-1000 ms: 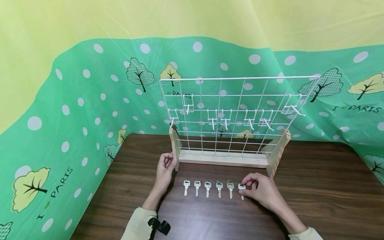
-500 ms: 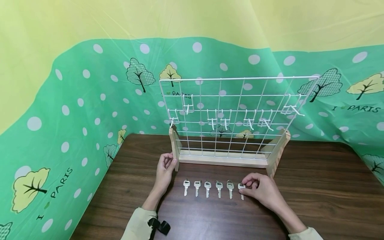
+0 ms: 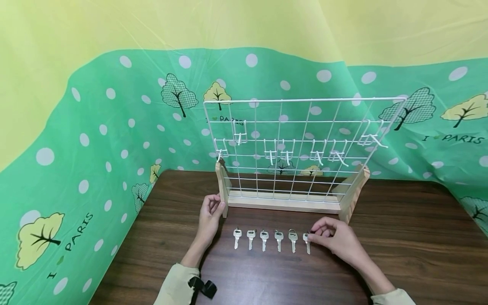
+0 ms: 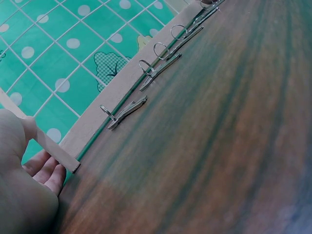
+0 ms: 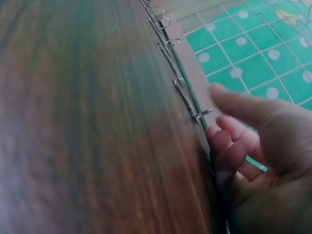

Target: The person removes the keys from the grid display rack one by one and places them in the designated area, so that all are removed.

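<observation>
Several silver keys with small rings lie in a row on the brown wooden table (image 3: 267, 271). Behind them stands a white wire grid rack (image 3: 301, 100) with wooden side supports and several white hooks. At the rack's left support (image 3: 222, 186), my left hand (image 3: 209, 218) grips the wood, thumb in front and fingers behind, as the left wrist view (image 4: 24, 180) shows. By the rightmost key (image 3: 307, 243) is my right hand (image 3: 337, 239). In the right wrist view its thumb and fingers stand apart near that key's ring (image 5: 207, 112); whether they touch it I cannot tell.
The leftmost key (image 3: 237, 238) lies in front of the rack's wooden base bar (image 3: 282, 204). A green and yellow patterned cloth (image 3: 114, 110) hangs behind and to the left of the table. A black strap device (image 3: 202, 287) is on the left wrist.
My right hand has drawn slightly right, and its thumb now covers less of the rightmost key. The left hand, the keys and the rack stay in place.
</observation>
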`<state>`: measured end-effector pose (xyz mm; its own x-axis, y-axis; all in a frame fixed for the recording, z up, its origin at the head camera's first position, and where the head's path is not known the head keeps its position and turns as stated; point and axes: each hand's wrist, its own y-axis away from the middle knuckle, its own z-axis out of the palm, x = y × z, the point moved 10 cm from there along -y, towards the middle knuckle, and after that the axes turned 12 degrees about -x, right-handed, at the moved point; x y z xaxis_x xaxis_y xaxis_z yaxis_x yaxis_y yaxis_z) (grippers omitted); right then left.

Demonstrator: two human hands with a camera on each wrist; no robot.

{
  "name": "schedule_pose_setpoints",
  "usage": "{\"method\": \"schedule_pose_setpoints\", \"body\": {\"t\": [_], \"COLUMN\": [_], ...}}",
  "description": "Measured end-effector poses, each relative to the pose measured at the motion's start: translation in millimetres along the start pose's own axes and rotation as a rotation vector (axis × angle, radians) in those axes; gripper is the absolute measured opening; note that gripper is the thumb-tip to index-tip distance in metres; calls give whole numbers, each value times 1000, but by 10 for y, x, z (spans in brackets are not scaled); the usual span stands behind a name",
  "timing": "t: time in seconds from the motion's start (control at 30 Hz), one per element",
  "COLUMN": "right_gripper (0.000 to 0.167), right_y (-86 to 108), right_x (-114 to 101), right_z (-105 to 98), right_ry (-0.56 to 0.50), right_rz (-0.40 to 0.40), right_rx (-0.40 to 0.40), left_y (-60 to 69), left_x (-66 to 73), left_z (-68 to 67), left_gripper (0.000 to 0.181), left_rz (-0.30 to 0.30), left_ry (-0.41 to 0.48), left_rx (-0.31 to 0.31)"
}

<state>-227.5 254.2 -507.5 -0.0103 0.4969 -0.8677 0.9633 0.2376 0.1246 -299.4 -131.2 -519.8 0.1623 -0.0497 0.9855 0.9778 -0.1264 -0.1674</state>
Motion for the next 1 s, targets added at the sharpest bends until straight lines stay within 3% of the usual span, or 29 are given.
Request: {"method": "schedule_pose_setpoints", "body": {"t": [0.17, 0.3, 0.47, 0.63, 0.8, 1.0], "right_gripper": [19, 21, 19, 15, 14, 13], "right_y": [-7, -16, -22, 4, 48, 103], "right_x": [65, 66, 52, -4, -193, -452], "right_z": [-12, -19, -49, -117, -115, -33], "right_ry": [-139, -168, -162, -114, -55, -55], "right_rz": [-3, -25, -31, -33, -72, -142], "right_rx": [-5, -3, 25, 101, 128, 124], "left_y": [-3, -1, -1, 3, 5, -5], "left_x": [19, 29, 19, 26, 36, 12], "left_z": [10, 12, 5, 10, 13, 4], "left_gripper": [22, 23, 22, 23, 22, 22], "left_rz": [9, 15, 16, 16, 14, 8], "left_ry": [-5, -4, 0, 1, -7, -5], "left_rx": [-2, 1, 8, 9, 9, 13]}}
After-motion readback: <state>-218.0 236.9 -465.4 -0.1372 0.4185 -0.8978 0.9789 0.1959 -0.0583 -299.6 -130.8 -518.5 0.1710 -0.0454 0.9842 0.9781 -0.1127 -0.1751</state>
